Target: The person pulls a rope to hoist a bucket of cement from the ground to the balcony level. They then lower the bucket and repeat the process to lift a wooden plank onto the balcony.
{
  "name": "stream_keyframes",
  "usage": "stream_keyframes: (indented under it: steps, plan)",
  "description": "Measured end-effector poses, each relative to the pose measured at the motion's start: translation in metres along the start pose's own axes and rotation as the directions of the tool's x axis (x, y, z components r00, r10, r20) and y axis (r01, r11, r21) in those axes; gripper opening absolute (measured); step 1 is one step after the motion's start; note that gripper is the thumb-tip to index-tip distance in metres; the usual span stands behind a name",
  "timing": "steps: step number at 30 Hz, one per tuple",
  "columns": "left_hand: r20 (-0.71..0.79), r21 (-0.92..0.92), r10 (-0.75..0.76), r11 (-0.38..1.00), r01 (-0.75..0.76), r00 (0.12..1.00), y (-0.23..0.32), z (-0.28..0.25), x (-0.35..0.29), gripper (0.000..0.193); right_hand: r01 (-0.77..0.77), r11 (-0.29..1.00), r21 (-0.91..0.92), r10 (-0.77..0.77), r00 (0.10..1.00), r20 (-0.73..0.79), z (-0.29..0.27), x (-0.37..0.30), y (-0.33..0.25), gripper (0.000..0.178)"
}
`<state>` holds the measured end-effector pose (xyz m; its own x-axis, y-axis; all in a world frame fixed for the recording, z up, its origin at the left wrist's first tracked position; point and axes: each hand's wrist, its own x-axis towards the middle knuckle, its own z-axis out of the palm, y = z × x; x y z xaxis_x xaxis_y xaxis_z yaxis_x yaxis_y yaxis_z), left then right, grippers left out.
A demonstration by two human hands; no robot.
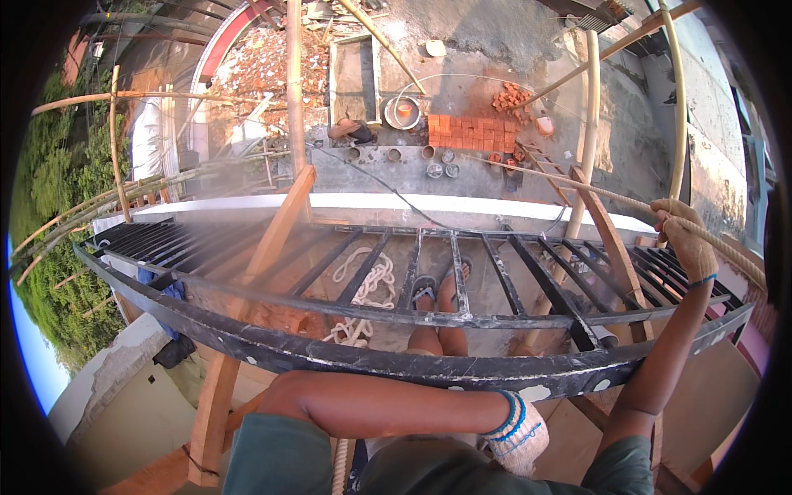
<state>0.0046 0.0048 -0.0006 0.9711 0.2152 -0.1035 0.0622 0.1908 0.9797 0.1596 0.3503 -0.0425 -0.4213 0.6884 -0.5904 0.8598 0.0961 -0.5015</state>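
Your gloved left hand [518,441], lower centre, has a grip I cannot tell; with your right hand [687,241] curled round the rope [730,254], frame right, steer it off the black railing [371,363].

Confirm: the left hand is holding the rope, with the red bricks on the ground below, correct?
Not quite: the head view shows the right hand holding the rope, not the left hand. The red bricks are on the ground below.

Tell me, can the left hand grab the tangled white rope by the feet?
Probably not from there: the white rope lies low beside the feet, beyond the black railing, while the left hand is up on the near side.
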Motion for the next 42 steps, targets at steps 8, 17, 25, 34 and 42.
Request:
stream_keyframes:
  steps: [8,17,25,34,42]
  plan:
    - [0.002,0.036,0.017,0.999,-0.017,1.0,-0.001,-0.001,-0.003,0.048,0.005,1.0,-0.017,-0.005,1.0,-0.01,0.001,-0.001,-0.007,0.032]
    - [0.028,0.027,0.023,0.999,-0.024,0.999,-0.003,0.003,0.002,0.05,0.016,1.0,-0.02,-0.016,1.0,-0.004,0.002,-0.003,-0.01,0.032]
    - [0.004,0.04,0.074,0.996,-0.074,0.997,-0.006,0.003,0.0,0.038,0.022,0.998,-0.051,-0.022,1.0,-0.013,0.003,-0.009,-0.022,0.031]
    - [0.047,-0.001,-0.014,1.0,0.014,0.999,0.008,-0.013,-0.012,0.044,-0.004,0.999,-0.038,0.003,0.999,-0.043,0.005,-0.006,-0.015,0.03]
    - [0.076,0.052,0.063,0.996,-0.068,0.995,0.004,-0.016,-0.01,0.054,0.072,0.997,-0.031,-0.072,0.997,0.003,0.0,0.001,0.003,0.032]
